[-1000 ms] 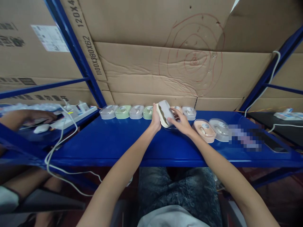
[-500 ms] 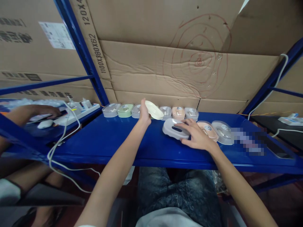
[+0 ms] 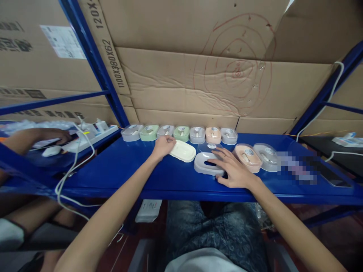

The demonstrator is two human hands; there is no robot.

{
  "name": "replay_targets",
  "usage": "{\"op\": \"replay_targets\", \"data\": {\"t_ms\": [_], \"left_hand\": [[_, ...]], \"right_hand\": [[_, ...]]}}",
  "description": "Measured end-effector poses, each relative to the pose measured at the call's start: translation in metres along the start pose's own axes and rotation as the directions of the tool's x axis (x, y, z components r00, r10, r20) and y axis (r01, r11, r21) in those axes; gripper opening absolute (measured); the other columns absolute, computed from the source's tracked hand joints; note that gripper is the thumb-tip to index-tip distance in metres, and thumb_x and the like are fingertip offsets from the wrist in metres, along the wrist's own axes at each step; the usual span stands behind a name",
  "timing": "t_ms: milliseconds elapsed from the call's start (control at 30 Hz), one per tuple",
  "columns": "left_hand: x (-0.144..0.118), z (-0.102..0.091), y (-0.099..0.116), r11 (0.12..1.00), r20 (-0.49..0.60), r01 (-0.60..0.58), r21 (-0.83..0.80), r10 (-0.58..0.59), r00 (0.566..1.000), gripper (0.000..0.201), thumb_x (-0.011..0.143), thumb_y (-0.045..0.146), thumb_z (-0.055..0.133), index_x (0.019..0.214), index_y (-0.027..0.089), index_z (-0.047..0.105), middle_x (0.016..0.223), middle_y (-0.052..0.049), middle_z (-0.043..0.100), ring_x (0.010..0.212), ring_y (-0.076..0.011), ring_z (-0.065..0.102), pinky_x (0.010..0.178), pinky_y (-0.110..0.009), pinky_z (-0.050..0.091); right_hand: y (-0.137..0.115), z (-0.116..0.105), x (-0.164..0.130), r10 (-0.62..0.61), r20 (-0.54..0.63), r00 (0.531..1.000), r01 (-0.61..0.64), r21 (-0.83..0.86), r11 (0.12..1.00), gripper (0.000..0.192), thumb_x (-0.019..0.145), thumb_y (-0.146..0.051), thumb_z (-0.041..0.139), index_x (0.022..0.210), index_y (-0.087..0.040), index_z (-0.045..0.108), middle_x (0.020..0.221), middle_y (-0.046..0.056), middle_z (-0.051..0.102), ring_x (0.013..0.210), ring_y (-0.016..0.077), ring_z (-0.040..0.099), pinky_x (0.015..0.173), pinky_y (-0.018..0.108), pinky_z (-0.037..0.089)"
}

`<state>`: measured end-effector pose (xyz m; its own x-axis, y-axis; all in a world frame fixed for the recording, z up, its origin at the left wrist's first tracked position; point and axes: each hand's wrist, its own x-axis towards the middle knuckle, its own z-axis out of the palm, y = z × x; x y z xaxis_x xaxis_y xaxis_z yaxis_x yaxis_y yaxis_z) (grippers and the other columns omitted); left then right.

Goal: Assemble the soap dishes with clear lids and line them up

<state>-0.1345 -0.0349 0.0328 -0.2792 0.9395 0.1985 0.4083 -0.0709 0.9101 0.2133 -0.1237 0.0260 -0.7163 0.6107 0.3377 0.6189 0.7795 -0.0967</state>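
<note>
My left hand [image 3: 163, 147] is closed on the left end of a cream shallow oval dish [image 3: 183, 151], which lies low over the blue shelf. With fingers bent over its right side, my right hand [image 3: 235, 170] grips a grey oval base [image 3: 202, 163] that has a dark oval hole in its middle. The thumb is at the base's front right edge. Right behind the base is a clear lid [image 3: 210, 146] with a round label. To the right of my right hand stand a peach lidded box [image 3: 247, 158] and a grey lidded box [image 3: 266, 158].
Several lidded boxes in grey, green and peach [image 3: 213, 135] line the back of the blue shelf [image 3: 113, 166] against cardboard. A phone-like dark slab [image 3: 336, 175] lies at the right. Another person's hand [image 3: 56, 135] is at the left, near white cables [image 3: 61, 181] and a power strip [image 3: 99, 132].
My left hand has lowered the cream dish from upright tilt to nearly flat, moving left and toward me. The grey base has come down, and the clear lid behind it now shows.
</note>
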Motion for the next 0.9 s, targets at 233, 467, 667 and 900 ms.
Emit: {"op": "replay_targets", "data": {"t_ms": [233, 467, 667, 900], "left_hand": [[-0.011, -0.016, 0.005, 0.963, 0.008, -0.264, 0.051, 0.264, 0.964, 0.017, 0.071, 0.031, 0.088, 0.084, 0.026, 0.079, 0.101, -0.013, 0.082, 0.123, -0.0420, 0.072, 0.127, -0.053, 0.042], [-0.009, -0.047, -0.003, 0.888, 0.453, -0.446, 0.108, 0.355, 0.818, 0.077, 0.068, 0.062, 0.097, 0.136, 0.031, 0.078, 0.157, -0.012, 0.068, 0.152, -0.0433, 0.056, 0.132, -0.056, 0.035], [0.000, -0.044, -0.018, 0.848, 0.594, -0.490, 0.203, 0.291, 0.750, 0.095, 0.060, 0.064, 0.101, 0.145, 0.032, 0.075, 0.155, -0.014, 0.070, 0.151, -0.0461, 0.054, 0.131, -0.059, 0.034], [-0.001, -0.043, -0.019, 0.812, 0.541, -0.540, 0.220, 0.359, 0.761, 0.091, 0.067, 0.067, 0.097, 0.148, 0.032, 0.072, 0.154, -0.013, 0.070, 0.145, -0.0420, 0.060, 0.127, -0.055, 0.039]], "right_hand": [[-0.001, 0.002, -0.003, -0.003, -0.063, 0.998, 0.006, 0.041, 0.999, 0.071, 0.092, -0.041, 0.080, 0.160, -0.029, 0.061, 0.176, 0.016, 0.047, 0.166, 0.0464, 0.037, 0.132, 0.076, 0.034], [-0.001, 0.004, -0.002, -0.017, -0.101, 0.995, 0.025, 0.079, 0.997, 0.075, 0.093, -0.045, 0.079, 0.162, -0.028, 0.055, 0.171, 0.017, 0.050, 0.161, 0.0455, 0.042, 0.129, 0.074, 0.039], [-0.006, -0.001, -0.001, 0.016, -0.112, 0.994, -0.010, 0.055, 0.998, 0.067, 0.092, -0.044, 0.079, 0.154, -0.026, 0.062, 0.156, 0.019, 0.059, 0.144, 0.0435, 0.055, 0.120, 0.070, 0.047], [-0.001, 0.006, -0.003, 0.011, -0.147, 0.989, -0.001, 0.069, 0.998, 0.051, 0.091, -0.035, 0.078, 0.141, -0.028, 0.071, 0.155, 0.017, 0.058, 0.143, 0.0426, 0.056, 0.117, 0.069, 0.051]]}}
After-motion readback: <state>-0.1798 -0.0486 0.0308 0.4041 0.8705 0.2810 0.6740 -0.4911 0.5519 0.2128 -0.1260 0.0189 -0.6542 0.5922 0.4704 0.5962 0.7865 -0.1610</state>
